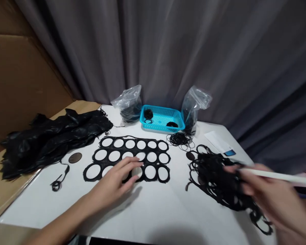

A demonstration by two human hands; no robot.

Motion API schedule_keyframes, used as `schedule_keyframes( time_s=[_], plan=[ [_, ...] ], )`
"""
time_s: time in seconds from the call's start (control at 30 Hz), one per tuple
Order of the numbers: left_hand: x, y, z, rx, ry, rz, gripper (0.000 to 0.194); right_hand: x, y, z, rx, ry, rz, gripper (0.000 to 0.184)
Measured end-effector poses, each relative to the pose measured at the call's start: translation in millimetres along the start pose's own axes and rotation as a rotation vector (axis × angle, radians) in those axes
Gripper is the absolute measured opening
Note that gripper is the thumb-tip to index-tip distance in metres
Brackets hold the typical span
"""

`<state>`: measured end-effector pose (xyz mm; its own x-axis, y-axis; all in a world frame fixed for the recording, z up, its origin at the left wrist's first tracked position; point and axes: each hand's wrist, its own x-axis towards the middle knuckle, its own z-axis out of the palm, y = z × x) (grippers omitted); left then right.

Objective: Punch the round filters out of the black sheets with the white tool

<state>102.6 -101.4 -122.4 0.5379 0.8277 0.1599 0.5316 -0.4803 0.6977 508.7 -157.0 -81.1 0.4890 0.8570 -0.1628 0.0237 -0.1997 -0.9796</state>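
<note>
A thin black sheet with rows of round holes (155, 164) lies flat on the white table. Over its middle is my left hand (119, 173), fingers stretched out and thumb apart, holding nothing; whether the fingertips press on the sheet I cannot tell. My right hand (266, 185), blurred by motion, is closed round a long white stick (280, 176). Its fingers are at a heap of black cut scraps with ring-shaped holes (214, 173); I cannot make out whether they also grip some of it. A dark disc (190, 156) shows at the heap's edge.
Crumpled black sheeting (58, 136) lies at left by cardboard (20, 78). A blue basket (160, 119) with black rings stands between two clear bags, left (130, 105) and right (192, 109). Loose black rings (180, 139), a dark disc (75, 157) and a black strip (56, 184) lie about.
</note>
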Motion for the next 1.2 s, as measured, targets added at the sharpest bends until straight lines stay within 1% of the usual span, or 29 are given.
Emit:
schedule_keyframes(
  time_s=[0.07,0.1,0.13,0.17,0.23,0.3,0.37,0.43,0.5,0.6,0.73,0.83,0.93,1.2],
  plan=[
    [20.0,19.0,14.4,-0.279,-0.120,-0.030,0.043,-3.9,10.4,43.1,0.047,-0.415,0.163,0.040],
    [28.3,26.6,22.5,-0.448,-0.179,-0.028,0.049,-7.1,13.8,64.7,0.092,-0.585,0.206,0.038],
    [35.3,32.4,30.4,-0.609,-0.242,-0.031,0.054,-10.6,15.5,84.4,0.149,-0.710,0.233,0.039],
    [41.0,36.9,37.6,-0.752,-0.297,-0.029,0.059,-13.8,15.6,101.0,0.199,-0.790,0.246,0.040],
    [48.2,42.4,48.1,-0.939,-0.336,-0.061,0.061,-17.2,12.2,122.9,0.271,-0.884,0.255,0.042],
    [50.7,45.8,51.5,-1.014,-0.288,-0.130,0.058,-16.1,7.5,131.3,0.312,-0.918,0.256,0.043],
    [50.3,48.6,48.8,-1.035,-0.221,-0.213,0.055,-12.3,4.8,131.7,0.333,-0.930,0.260,0.042],
    [48.6,50.8,43.0,-1.059,-0.185,-0.290,0.053,-8.9,5.0,129.4,0.342,-0.928,0.280,0.042],
    [47.3,51.8,37.3,-1.105,-0.186,-0.346,0.051,-7.8,6.8,127.3,0.355,-0.913,0.319,0.042],
    [46.7,51.7,31.9,-1.207,-0.217,-0.402,0.049,-9.0,10.1,125.6,0.388,-0.880,0.382,0.043],
    [47.8,50.8,28.4,-1.289,-0.240,-0.487,0.046,-9.4,13.6,125.4,0.432,-0.877,0.417,0.041],
    [48.6,47.5,27.1,-1.309,-0.214,-0.515,0.045,-6.9,15.1,127.4,0.444,-0.879,0.429,0.040],
    [48.6,40.9,26.0,-1.327,-0.202,-0.514,0.046,-3.0,16.3,132.5,0.429,-0.882,0.439,0.039],
    [45.8,18.9,22.9,-1.306,-0.179,-0.473,0.053,3.7,24.5,155.2,0.320,-0.911,0.408,0.041]
  ],
)
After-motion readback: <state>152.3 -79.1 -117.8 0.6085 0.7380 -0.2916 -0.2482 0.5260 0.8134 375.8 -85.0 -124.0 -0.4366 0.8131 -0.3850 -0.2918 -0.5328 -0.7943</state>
